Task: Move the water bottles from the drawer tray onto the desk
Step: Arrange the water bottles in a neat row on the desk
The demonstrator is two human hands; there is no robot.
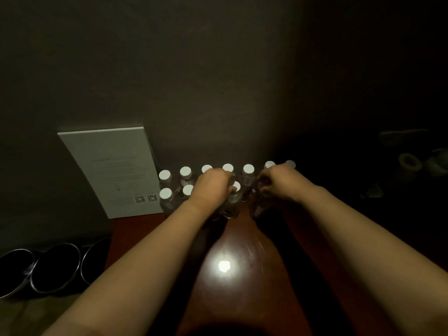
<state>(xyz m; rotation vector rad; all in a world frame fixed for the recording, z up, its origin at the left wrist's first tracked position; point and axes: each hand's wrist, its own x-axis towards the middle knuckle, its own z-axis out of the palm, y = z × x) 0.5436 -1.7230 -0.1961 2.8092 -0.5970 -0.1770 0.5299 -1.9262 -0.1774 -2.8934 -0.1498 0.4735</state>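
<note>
Dimly lit, two bare arms reach over a reddish worktop to white-capped water bottles standing in two rows against the wall. The left hand has its grip curled around a front bottle; the right hand grasps another bottle, mostly hidden. A white card leans left.

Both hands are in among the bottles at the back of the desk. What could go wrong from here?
1. The water bottles stand packed cap to cap; the left hand or right hand could knock a neighbour over.
2. The leaning card sits right beside the row; a toppling bottle might push it down.
3. Dim light hides the right hand's grip.
</note>
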